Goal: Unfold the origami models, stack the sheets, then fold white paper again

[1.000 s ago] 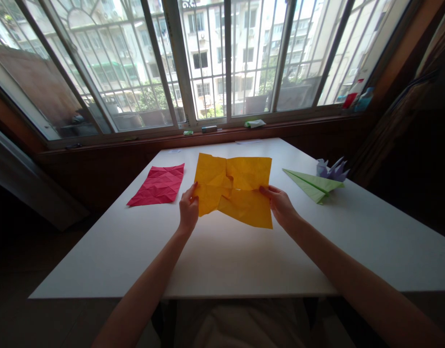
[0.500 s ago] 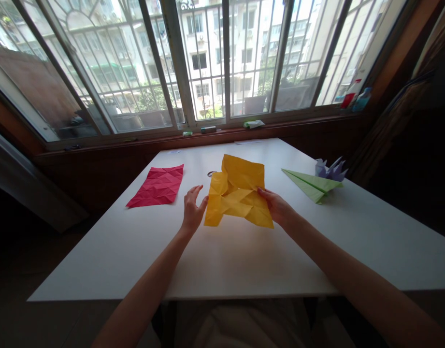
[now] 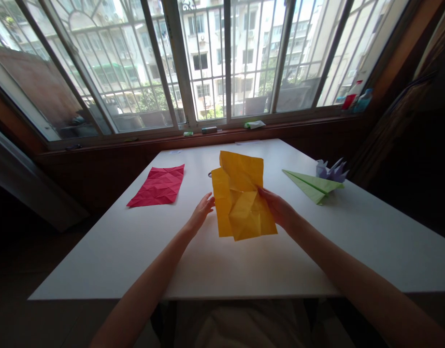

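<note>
A creased yellow paper sheet point(image 3: 242, 198) hangs folded above the white table point(image 3: 244, 261). My right hand point(image 3: 280, 209) grips its right edge from behind, thumb on the front. My left hand point(image 3: 202, 212) is open, its fingertips reaching the sheet's left edge; I cannot tell if they pinch it. The paper stands nearly upright, with its lower corner pointing toward me.
A creased red paper point(image 3: 158, 185) lies flat at the table's left. A green folded paper plane point(image 3: 311, 184) and a purple folded figure point(image 3: 331, 170) sit at the right. Small items line the window sill point(image 3: 215, 129). Bottles point(image 3: 356, 99) stand at the sill's right end.
The yellow sheet was spread wide between both hands, then my left hand let go and the paper collapsed into a narrower upright fold. My left hand has come back to its left edge.
</note>
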Demonstrator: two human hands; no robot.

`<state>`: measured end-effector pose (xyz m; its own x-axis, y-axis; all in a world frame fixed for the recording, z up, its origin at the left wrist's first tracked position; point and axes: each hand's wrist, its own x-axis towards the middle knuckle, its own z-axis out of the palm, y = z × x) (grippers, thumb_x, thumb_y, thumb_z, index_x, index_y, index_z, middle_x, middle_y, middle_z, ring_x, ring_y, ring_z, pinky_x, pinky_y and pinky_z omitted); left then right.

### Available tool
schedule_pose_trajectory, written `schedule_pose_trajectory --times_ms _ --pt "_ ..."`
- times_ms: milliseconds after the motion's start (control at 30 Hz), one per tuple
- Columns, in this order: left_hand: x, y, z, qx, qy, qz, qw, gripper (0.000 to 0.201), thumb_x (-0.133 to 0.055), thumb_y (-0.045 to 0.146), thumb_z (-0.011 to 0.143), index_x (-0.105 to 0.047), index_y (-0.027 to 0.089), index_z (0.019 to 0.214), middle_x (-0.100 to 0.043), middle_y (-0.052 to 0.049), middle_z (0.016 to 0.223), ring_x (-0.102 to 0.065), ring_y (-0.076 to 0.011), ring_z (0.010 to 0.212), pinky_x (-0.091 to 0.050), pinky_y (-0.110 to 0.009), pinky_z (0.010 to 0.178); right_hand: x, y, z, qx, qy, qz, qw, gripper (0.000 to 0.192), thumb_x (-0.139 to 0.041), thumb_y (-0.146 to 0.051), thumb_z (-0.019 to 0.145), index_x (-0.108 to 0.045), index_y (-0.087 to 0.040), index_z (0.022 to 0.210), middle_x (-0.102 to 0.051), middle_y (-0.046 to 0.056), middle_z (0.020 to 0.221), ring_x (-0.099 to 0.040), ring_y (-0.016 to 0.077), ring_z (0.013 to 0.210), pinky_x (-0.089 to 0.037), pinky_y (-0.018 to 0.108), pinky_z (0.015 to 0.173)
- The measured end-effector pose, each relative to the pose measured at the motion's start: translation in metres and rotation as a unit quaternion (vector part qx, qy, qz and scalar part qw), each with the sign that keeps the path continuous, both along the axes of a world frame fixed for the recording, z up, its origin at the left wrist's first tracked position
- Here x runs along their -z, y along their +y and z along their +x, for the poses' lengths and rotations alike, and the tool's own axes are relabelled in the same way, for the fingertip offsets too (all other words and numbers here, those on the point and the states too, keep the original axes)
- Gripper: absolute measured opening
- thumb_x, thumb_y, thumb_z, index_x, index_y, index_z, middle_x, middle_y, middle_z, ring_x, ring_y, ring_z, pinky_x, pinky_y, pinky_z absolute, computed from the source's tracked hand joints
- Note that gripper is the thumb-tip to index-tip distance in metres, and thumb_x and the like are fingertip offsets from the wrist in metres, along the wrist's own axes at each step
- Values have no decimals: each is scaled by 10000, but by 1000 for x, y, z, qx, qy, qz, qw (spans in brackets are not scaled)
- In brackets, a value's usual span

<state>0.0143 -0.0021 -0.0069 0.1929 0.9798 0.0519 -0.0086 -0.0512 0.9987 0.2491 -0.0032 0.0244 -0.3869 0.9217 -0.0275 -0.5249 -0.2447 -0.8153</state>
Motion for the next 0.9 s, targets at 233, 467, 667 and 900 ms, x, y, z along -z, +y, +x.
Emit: schedule_pose_trajectory --times_ms 233,467,667,900 --pt "-13 -12 3 62 -131 -83 986 399 -674 388 686 -638 98 958 -654 -129 1021 -601 -241 929 -446 -338 826 0 -4 -1 -17 -4 2 1000 202 -521 -200 769 -583 -203 962 -694 16 851 -662 162 762 -539 290 749" --pt "-16 -11 -5 85 -218 -80 969 292 -607 319 760 -633 115 968 -663 -101 1002 -617 -218 915 -479 -314 817 0 -6 0 2 -9 24 1000 206 -507 -266 783 -584 -223 969 -685 19 909 -653 175 806 -525 311 775" --pt "-20 -11 -9 90 -241 -79 963 283 -585 327 770 -624 126 966 -660 -102 1008 -623 -232 910 -490 -343 822 -2 -7 2 5 -17 34 999 185 -487 -284 794 -596 -238 936 -685 15 925 -642 183 857 -510 312 788" --pt "-20 -16 -9 137 -236 -106 956 250 -595 294 773 -636 130 959 -675 -84 962 -638 -192 844 -498 -280 763 3 -3 0 -39 -31 6 999 204 -601 -236 737 -607 -191 936 -688 33 903 -654 161 789 -527 272 726"
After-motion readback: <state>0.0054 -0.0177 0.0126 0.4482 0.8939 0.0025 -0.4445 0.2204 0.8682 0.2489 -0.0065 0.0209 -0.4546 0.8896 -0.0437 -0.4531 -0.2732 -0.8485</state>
